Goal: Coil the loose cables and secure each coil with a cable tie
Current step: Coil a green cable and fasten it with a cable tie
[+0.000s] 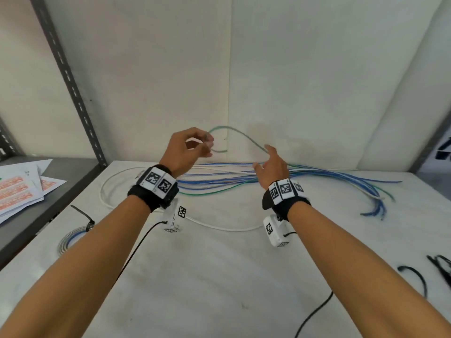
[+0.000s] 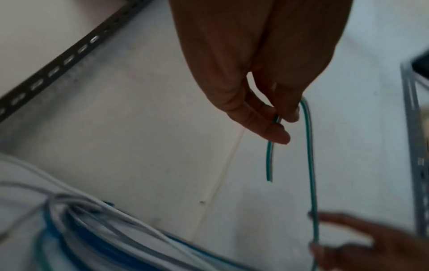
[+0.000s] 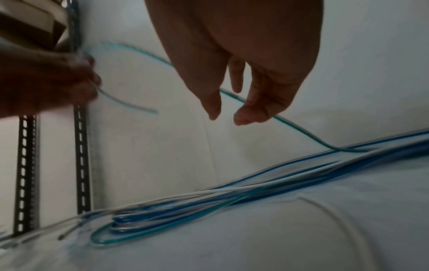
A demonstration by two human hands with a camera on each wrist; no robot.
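Left of your white worktop (image 1: 219, 276), printed papers (image 1: 22, 191) with orange blocks lie on a grey shelf (image 1: 61, 181). A slotted metal upright (image 1: 70, 81) rises behind that shelf, against the pale wall (image 1: 317, 69).

Head view bright, even, edges bowed — wrist views dim, motion-blurred, palms in shadow.

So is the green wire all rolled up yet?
Not yet. The left hand pinches the green wire near its end, with only one bend there. The rest trails down loose to the pile of wires.
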